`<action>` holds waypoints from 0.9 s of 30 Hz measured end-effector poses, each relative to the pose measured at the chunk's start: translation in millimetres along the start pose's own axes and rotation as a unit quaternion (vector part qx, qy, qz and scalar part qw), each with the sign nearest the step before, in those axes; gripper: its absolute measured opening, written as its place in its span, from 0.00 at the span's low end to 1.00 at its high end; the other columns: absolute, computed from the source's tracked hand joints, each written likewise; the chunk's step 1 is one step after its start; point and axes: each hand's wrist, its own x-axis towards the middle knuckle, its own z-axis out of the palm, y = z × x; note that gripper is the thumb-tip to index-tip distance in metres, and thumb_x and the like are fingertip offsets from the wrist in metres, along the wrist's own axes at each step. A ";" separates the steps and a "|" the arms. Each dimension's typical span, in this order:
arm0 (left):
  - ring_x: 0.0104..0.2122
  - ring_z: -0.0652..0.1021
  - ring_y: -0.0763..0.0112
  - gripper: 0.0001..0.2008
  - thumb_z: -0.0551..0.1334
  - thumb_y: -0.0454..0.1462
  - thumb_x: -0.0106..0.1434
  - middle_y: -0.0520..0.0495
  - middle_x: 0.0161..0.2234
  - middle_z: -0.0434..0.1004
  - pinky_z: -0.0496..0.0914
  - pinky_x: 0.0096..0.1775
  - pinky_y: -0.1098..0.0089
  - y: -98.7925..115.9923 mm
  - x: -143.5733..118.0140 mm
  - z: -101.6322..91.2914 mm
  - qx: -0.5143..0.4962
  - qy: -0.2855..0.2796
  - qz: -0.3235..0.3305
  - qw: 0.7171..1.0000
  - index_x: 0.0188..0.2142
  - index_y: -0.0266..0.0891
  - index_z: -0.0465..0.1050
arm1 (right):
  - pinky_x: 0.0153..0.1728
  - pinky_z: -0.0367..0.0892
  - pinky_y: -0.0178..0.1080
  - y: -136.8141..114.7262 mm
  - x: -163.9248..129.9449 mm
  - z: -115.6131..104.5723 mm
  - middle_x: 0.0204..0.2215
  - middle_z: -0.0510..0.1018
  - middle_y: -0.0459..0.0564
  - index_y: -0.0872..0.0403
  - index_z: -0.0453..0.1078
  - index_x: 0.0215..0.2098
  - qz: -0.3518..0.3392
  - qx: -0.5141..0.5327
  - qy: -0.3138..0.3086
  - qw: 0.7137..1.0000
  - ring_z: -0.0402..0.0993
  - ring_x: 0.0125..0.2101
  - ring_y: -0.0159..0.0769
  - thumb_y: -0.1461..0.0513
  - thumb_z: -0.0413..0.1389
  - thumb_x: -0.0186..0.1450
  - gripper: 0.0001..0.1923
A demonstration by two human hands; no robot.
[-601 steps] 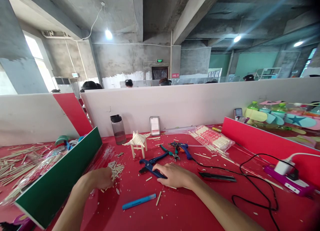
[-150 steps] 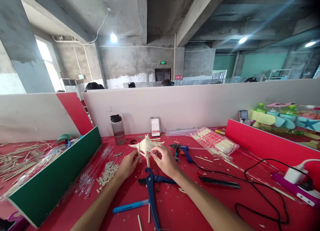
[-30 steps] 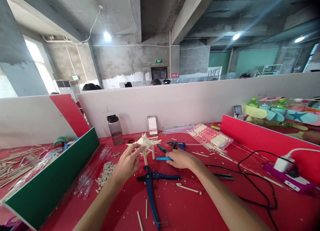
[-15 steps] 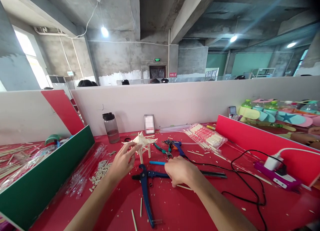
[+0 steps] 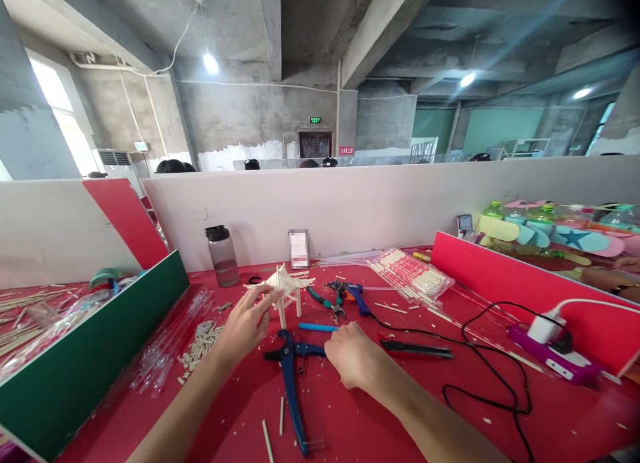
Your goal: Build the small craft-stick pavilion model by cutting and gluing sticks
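Note:
My left hand (image 5: 246,323) is stretched out with its fingers apart, the fingertips at the roof of a small pavilion model (image 5: 289,283) built of pale wooden sticks. The model stands upright on thin legs. To the right, my right hand (image 5: 353,356) is closed, knuckles up, over the end of the upper handle of a blue pipe cutter (image 5: 290,373). What its fingers hold, if anything, is hidden beneath the hand. Just beyond that hand lies a blue pen-like stick (image 5: 318,327). Green-handled pliers (image 5: 327,304) and a blue glue gun (image 5: 356,296) lie behind it.
Cut stick pieces (image 5: 203,346) are heaped at left, beside clear plastic sleeves (image 5: 167,346). A water bottle (image 5: 223,257) and a phone (image 5: 299,249) stand at the back. Packed sticks (image 5: 415,271), a black-handled tool (image 5: 417,349), a looping cable (image 5: 467,326) and a purple power strip (image 5: 575,366) occupy the right.
My right hand has shifted slightly left and toward me, uncovering more of the black-handled tool. A stick beside that hand no longer shows. The left hand and the model have stayed put.

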 end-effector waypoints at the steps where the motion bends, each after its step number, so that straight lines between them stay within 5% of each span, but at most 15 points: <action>1: 0.53 0.76 0.61 0.23 0.51 0.32 0.72 0.43 0.56 0.70 0.73 0.53 0.61 0.5 0.1 -0.8 0.001 -0.002 0.001 1.000 0.62 0.50 0.69 | 0.43 0.73 0.49 -1.9 -0.1 -1.3 0.32 0.85 0.66 0.59 0.81 0.35 0.003 -0.017 -0.022 1.000 0.83 0.39 0.56 0.66 0.70 0.48 0.15; 4: 0.53 0.76 0.60 0.24 0.51 0.31 0.71 0.42 0.57 0.70 0.73 0.53 0.61 1.9 0.7 -2.8 0.002 -0.007 0.001 1.000 0.62 0.49 0.69 | 0.44 0.73 0.49 -9.3 -1.0 -5.5 0.34 0.85 0.65 0.59 0.81 0.38 0.011 -0.057 -0.066 0.996 0.82 0.40 0.56 0.63 0.70 0.49 0.18; 12: 0.54 0.75 0.59 0.24 0.50 0.30 0.70 0.42 0.57 0.69 0.73 0.54 0.61 2.6 0.4 -3.1 -0.001 -0.006 0.000 1.000 0.62 0.49 0.69 | 0.43 0.74 0.46 -8.8 -4.2 -11.8 0.36 0.84 0.65 0.60 0.81 0.39 -0.024 -0.028 -0.065 0.997 0.82 0.41 0.54 0.62 0.66 0.54 0.15; 16: 0.54 0.75 0.59 0.24 0.50 0.30 0.70 0.42 0.57 0.68 0.73 0.54 0.60 1.6 -0.3 -2.1 -0.002 -0.012 0.000 1.000 0.62 0.49 0.68 | 0.29 0.71 0.38 6.9 -2.6 -14.4 0.29 0.84 0.59 0.57 0.80 0.26 -0.052 0.015 -0.087 0.995 0.82 0.37 0.50 0.63 0.65 0.52 0.04; 20: 0.55 0.75 0.59 0.25 0.51 0.30 0.70 0.42 0.57 0.69 0.73 0.54 0.60 2.0 0.1 -2.1 -0.009 -0.013 -0.003 1.000 0.62 0.49 0.68 | 0.21 0.63 0.34 23.1 2.6 -12.9 0.17 0.78 0.49 0.54 0.73 0.16 -0.042 0.069 -0.137 0.987 0.78 0.24 0.40 0.63 0.62 0.53 0.09; 27: 0.54 0.75 0.58 0.24 0.50 0.30 0.70 0.41 0.57 0.69 0.73 0.54 0.60 2.8 0.2 -3.0 -0.014 -0.011 -0.005 1.000 0.62 0.47 0.69 | 0.23 0.60 0.33 32.0 2.0 -20.2 0.25 0.83 0.47 0.51 0.78 0.34 -0.091 0.130 -0.064 0.985 0.77 0.27 0.37 0.61 0.57 0.56 0.09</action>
